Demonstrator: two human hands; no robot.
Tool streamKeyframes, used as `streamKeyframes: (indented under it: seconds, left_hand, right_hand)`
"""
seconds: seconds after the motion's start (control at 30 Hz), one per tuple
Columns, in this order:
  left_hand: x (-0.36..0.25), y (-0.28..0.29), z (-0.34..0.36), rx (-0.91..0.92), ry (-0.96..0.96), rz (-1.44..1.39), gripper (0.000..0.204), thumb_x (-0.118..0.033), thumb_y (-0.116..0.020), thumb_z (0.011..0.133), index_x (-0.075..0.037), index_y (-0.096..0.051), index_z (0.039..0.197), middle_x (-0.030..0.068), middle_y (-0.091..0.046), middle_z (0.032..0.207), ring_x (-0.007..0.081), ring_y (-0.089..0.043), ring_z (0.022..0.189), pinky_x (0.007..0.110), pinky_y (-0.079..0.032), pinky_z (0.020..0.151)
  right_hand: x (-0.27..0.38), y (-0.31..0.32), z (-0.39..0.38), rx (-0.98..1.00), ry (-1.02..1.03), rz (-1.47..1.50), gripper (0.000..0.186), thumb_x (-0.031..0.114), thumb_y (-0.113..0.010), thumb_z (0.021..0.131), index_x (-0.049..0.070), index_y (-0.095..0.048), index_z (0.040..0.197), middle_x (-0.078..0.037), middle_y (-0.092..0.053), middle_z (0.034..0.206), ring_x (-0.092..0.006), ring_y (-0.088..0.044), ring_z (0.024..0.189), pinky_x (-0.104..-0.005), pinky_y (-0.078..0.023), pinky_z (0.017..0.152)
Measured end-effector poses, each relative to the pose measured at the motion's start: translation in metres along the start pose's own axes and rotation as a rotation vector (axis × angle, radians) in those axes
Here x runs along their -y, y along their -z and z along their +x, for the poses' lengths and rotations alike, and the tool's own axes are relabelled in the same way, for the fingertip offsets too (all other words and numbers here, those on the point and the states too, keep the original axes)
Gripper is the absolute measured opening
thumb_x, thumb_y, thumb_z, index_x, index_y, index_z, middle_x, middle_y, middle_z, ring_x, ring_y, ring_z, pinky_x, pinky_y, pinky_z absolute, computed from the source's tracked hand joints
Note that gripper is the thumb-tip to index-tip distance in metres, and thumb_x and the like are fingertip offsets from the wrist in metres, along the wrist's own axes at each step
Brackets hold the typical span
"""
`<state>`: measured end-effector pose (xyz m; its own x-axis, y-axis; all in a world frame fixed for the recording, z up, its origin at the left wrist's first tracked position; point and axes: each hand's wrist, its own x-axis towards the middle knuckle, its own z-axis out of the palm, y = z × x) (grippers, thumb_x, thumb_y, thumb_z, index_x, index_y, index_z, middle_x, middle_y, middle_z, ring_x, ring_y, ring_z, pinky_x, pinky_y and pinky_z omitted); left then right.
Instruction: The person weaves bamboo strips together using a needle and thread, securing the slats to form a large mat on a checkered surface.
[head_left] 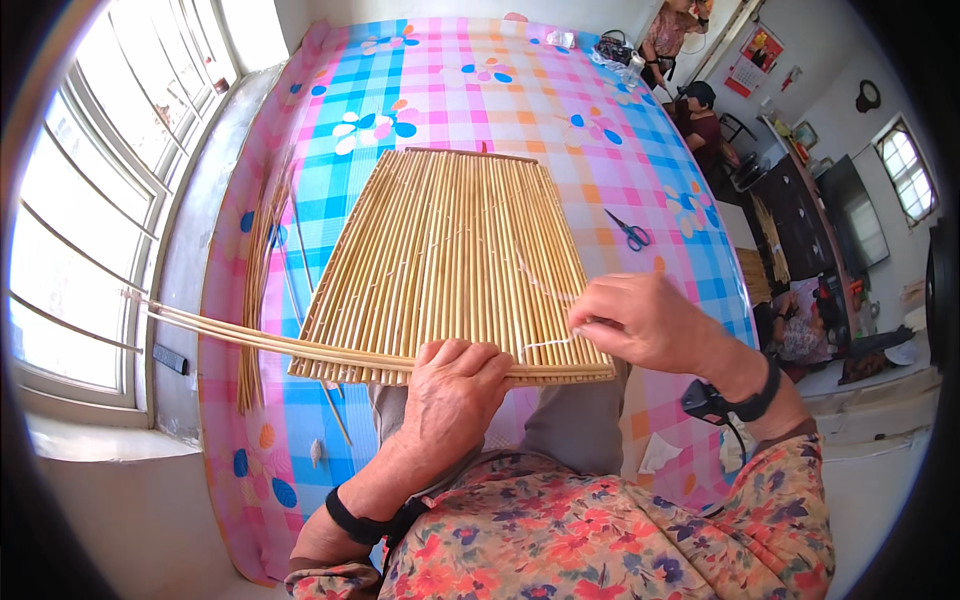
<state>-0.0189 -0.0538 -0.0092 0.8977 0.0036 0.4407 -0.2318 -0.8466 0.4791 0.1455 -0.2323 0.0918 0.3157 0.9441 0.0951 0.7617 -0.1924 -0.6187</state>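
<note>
A mat of yellow reed stalks (460, 250), tied side by side with white thread, lies over my lap and the bed. My left hand (455, 395) is closed over its near edge, fingers wrapped round the long loose reeds (220, 328) that stick out to the left toward the window. My right hand (645, 320) is closed in a pinch above the mat's near right corner. From its fingers a white string (548, 344) runs to the near edge, and another loose length curves over the mat. The fingertips partly hide the string's end.
Blue-handled scissors (630, 232) lie right of the mat on the checked bed cover (450, 85). A bundle of thin reeds (255, 290) lies on the left, by the barred window (85, 220). A black bag (613, 47) is at the far right; other people (700, 120) are beyond the bed.
</note>
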Motion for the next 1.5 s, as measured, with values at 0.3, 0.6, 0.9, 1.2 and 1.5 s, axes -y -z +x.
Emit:
streamKeyframes:
  seconds: [0.3,0.6,0.9,1.2,1.5]
  left_hand:
    - [0.009,0.009,0.008,0.230,-0.081,0.102,0.016,-0.015,-0.070,0.078,-0.010,-0.068,0.094,0.0040,-0.063,0.095,0.0248,-0.058,0.094,0.040,-0.045,0.086]
    - [0.032,0.030,0.000,0.148,-0.022,-0.011,0.020,-0.011,-0.071,0.081,-0.004,-0.067,0.100,0.0088,-0.062,0.100,0.0293,-0.059,0.096,0.041,-0.047,0.086]
    - [0.034,0.035,0.021,0.261,-0.068,-0.048,0.014,-0.008,-0.072,0.079,-0.004,-0.070,0.092,0.0080,-0.064,0.091,0.0272,-0.062,0.089,0.039,-0.052,0.079]
    - [0.042,0.027,0.015,0.181,-0.118,-0.038,0.012,-0.006,-0.073,0.079,-0.004,-0.070,0.090,0.0077,-0.065,0.090,0.0273,-0.063,0.084,0.039,-0.053,0.074]
    - [0.038,0.024,0.006,0.154,-0.079,-0.033,0.011,-0.009,-0.071,0.081,-0.005,-0.067,0.091,0.0074,-0.060,0.091,0.0279,-0.058,0.087,0.040,-0.048,0.078]
  right_hand:
    - [0.001,0.071,-0.094,-0.157,-0.155,-0.423,0.003,0.006,-0.069,0.081,0.003,-0.068,0.082,-0.008,-0.060,0.077,-0.0245,-0.059,0.069,-0.0336,-0.047,0.065]
    - [-0.107,0.089,-0.241,-0.487,-0.690,-0.122,0.006,0.004,-0.065,0.086,-0.002,-0.065,0.085,-0.002,-0.057,0.078,-0.0101,-0.053,0.065,-0.0261,-0.043,0.059]
    - [-0.116,0.055,-0.295,-0.440,-0.768,-0.347,0.006,0.001,-0.063,0.085,0.000,-0.061,0.090,-0.005,-0.058,0.081,-0.0117,-0.058,0.076,-0.0263,-0.044,0.066]
    - [-0.117,0.039,-0.321,-0.732,-0.827,-0.160,0.006,0.004,-0.055,0.095,0.001,-0.059,0.093,-0.003,-0.063,0.086,-0.0101,-0.061,0.085,-0.0241,-0.049,0.077]
    - [-0.133,0.084,-0.367,-0.774,-0.944,0.064,0.006,0.010,-0.063,0.093,0.005,-0.065,0.096,0.002,-0.058,0.078,-0.0040,-0.052,0.062,-0.0188,-0.046,0.057]
